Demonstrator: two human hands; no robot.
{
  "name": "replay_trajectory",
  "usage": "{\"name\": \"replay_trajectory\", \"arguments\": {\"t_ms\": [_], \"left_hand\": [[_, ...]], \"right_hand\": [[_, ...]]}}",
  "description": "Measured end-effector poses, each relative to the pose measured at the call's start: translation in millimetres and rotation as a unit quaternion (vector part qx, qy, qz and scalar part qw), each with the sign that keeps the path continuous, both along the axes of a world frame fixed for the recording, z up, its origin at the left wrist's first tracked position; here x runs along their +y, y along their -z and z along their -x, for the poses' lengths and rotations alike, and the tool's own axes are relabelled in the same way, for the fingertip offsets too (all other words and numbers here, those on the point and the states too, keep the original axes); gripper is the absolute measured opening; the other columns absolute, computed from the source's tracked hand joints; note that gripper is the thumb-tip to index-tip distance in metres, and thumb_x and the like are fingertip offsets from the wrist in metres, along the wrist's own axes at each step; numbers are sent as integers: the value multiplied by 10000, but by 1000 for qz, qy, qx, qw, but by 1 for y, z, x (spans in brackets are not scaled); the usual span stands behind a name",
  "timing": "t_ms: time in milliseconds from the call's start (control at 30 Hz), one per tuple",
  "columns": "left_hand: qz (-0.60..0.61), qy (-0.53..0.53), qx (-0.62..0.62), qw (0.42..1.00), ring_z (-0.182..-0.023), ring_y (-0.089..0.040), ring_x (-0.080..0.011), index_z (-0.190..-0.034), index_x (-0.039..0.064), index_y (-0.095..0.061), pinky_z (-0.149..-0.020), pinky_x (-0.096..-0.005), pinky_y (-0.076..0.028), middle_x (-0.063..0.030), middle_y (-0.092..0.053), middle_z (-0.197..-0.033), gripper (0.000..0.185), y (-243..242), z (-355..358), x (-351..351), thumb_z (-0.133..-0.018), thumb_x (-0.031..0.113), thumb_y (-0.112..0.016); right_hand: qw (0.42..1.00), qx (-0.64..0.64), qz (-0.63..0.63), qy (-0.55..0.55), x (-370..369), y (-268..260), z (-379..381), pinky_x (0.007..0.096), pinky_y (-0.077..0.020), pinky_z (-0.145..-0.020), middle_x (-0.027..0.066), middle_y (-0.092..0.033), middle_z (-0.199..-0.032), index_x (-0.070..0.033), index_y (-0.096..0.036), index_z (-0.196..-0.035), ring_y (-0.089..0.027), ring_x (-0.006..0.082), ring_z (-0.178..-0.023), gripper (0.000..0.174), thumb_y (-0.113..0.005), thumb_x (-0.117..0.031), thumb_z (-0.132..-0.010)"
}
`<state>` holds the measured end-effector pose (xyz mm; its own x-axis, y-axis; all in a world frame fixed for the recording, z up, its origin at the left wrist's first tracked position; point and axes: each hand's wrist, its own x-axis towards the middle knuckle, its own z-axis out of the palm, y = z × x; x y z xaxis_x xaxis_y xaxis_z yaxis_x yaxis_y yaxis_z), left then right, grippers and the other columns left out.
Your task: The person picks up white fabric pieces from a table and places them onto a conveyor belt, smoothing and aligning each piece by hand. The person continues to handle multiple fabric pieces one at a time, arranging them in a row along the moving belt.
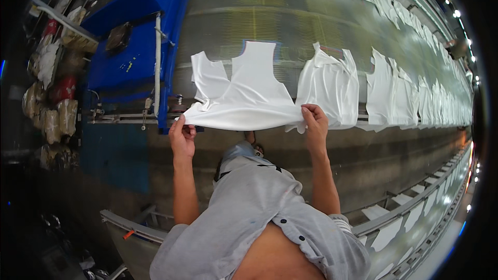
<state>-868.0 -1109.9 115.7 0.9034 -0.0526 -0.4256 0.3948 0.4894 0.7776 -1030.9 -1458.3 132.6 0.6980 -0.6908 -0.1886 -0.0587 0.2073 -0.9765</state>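
Note:
A white fabric garment piece [253, 93] with cut-out armholes lies over the near edge of a long printing table [218, 23]. My left hand [182, 137] pinches its near left corner between thumb and fingers. At the near right corner, my right hand [316, 124] grips the cloth the same way. Between my hands the near edge sags in a shallow curve, and folds run across the fabric. The left panel of the piece is creased near its side. Just right of it lies another white garment piece [330, 85], rumpled at its top.
At the left a blue machine [124, 58] stands over the table, with a metal rail [120, 118] along its front. More white pieces [393, 93] line the table to the right and along its far side. Behind me runs a second table [408, 206]. Wrapped bundles [58, 120] are stacked far left.

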Motion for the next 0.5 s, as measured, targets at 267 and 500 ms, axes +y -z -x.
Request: {"name": "replay_trajectory", "arguments": {"t_ms": [267,500], "left_hand": [[-564,96,-145,807,-785,-657,-291,-1032,-5,-652,-685,-411,-523,-115,-672,-847,244,92,-58,-37,-872,158,-738],[-666,315,-319,596,-1226,-546,-322,-1170,46,-682,-1091,-624,-331,-112,-660,-1206,437,160,-56,-79,-888,377,-717]], "right_hand": [[961,169,213,-46,-40,78,-60,302,-489,-750,80,-682,-906,-5,-684,-1087,-609,174,-789,216,-704,-138,-918],[790,183,498,-307,-26,172,-87,481,-515,-881,174,-708,-1048,-62,-711,-1061,-666,373,-994,288,-685,-308,-913]]}}
